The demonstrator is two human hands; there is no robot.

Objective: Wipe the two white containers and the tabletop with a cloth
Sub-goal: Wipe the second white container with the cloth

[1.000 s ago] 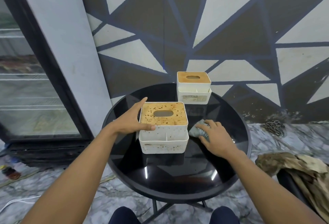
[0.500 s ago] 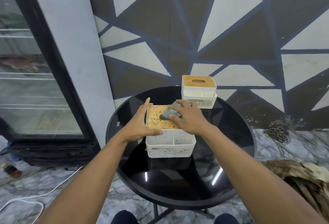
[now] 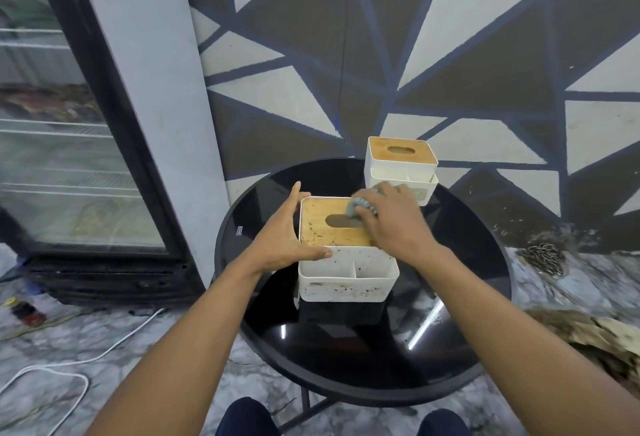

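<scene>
1. The near container (image 3: 346, 276) stands at the middle of the tabletop (image 3: 346, 349). It is a boxy white plastic caddy with rounded corners. Its front tray is split into two open compartments, and brown specks dot its front wall.
2. Its flat wooden lid (image 3: 322, 227) has an oval slot. The wood looks clean toward the far side and spotted with dark flecks along the near and left edges.
3. My right hand (image 3: 394, 224) has its fingers curled round a bunched grey cloth (image 3: 360, 208) with a ribbed, knobbly texture. It presses the cloth onto the lid at the slot's right end.
4. My left hand (image 3: 284, 234) clasps the same box. The fingers lie along its left side, and the thumb is hooked across the near edge of the lid.
5. The far container (image 3: 401, 165) is the same shape, with a smooth, unspotted wooden lid. It sits at the far right rim of the table, well apart from the near one. A label on its front is mostly hidden behind my right hand, so I cannot read it.
6. The tabletop is round, black and glossy, mirroring a light strip. A small sticker (image 3: 239, 230) near its left edge is too small to read.
7. Beyond is a wall (image 3: 450, 54) painted in brown and pale triangles with dark blue lines. A glass-door cooler (image 3: 69, 158) stands at the left.
8. On the marbled floor (image 3: 173, 349) lie a white cable (image 3: 69, 366), a metal chain (image 3: 543, 257) and a brown, crumpled heap (image 3: 588, 335).
</scene>
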